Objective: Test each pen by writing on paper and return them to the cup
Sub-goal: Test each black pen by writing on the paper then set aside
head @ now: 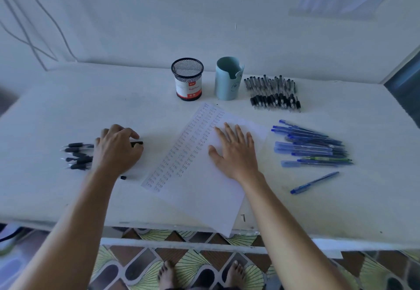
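Observation:
A white sheet of paper (204,189) with columns of small written marks lies tilted in the middle of the white table. My right hand (234,151) rests flat on it, fingers spread, holding nothing. My left hand (116,148) lies curled over a small group of black pens (78,155) left of the paper, with fingers closing on one black pen whose end (137,143) sticks out to the right. At the back stand a black mesh cup (187,79) and a pale blue cup (228,78).
A pile of black pens (273,93) lies at the back right beside the blue cup. Several blue pens (311,146) are heaped right of the paper, with one blue pen (314,183) apart nearer me. The paper overhangs the table's front edge (181,233). My bare feet stand on the patterned floor below.

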Demonstrator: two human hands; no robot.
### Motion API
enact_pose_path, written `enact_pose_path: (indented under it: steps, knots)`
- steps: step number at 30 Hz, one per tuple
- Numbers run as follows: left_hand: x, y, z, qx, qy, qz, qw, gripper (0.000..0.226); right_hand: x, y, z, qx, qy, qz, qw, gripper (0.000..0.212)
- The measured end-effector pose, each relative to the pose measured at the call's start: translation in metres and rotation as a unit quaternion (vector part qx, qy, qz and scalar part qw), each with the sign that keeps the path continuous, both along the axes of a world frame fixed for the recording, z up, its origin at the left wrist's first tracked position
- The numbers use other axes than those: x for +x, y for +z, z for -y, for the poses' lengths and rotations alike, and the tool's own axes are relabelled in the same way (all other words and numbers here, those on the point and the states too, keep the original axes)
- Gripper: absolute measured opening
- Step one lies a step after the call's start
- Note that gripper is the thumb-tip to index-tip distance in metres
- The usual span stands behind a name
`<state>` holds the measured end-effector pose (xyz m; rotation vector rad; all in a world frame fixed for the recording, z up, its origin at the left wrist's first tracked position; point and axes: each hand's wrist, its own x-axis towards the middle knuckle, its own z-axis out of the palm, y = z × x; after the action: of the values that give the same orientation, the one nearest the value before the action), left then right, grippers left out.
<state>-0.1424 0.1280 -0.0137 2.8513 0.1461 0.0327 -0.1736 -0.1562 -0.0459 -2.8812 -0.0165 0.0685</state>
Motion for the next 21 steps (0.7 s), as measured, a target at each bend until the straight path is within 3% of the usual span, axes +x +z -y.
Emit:
enact_pose_path:
  steps: [3, 6, 10, 14, 17, 19, 21]
  knots:
    - [0.002, -0.004, 0.003, -0.009, -0.021, 0.060, 0.998, 0.017, 0.000, 0.001, 0.000, 0.018, -0.003, -0.006, 1.000, 0.075]
    - [0.003, -0.002, 0.014, -0.052, -0.071, 0.174, 0.981, 0.016, -0.001, 0.002, 0.000, 0.054, -0.013, 0.010, 0.998, 0.075]
    - [-0.005, 0.018, 0.042, -0.223, -0.146, 0.276, 0.923, 0.017, -0.002, 0.004, 0.005, 0.006, -0.015, -0.011, 1.000, 0.071]
    - [-0.011, 0.026, 0.072, -0.442, -0.109, 0.226, 0.861, 0.008, -0.003, 0.004, 0.010, -0.019, -0.017, -0.055, 0.998, 0.071]
    - [-0.013, 0.024, 0.083, -0.599, -0.033, 0.167, 0.782, 0.028, -0.003, 0.002, 0.012, -0.022, -0.016, -0.050, 0.998, 0.071]
    - [-0.012, 0.017, 0.083, -0.631, -0.015, 0.133, 0.764, 0.039, -0.001, 0.001, 0.012, -0.029, -0.014, -0.047, 0.998, 0.071]
    - [-0.011, 0.010, 0.084, -0.628, -0.009, 0.097, 0.772, 0.036, 0.001, 0.001, 0.012, -0.032, -0.013, -0.044, 0.998, 0.072]
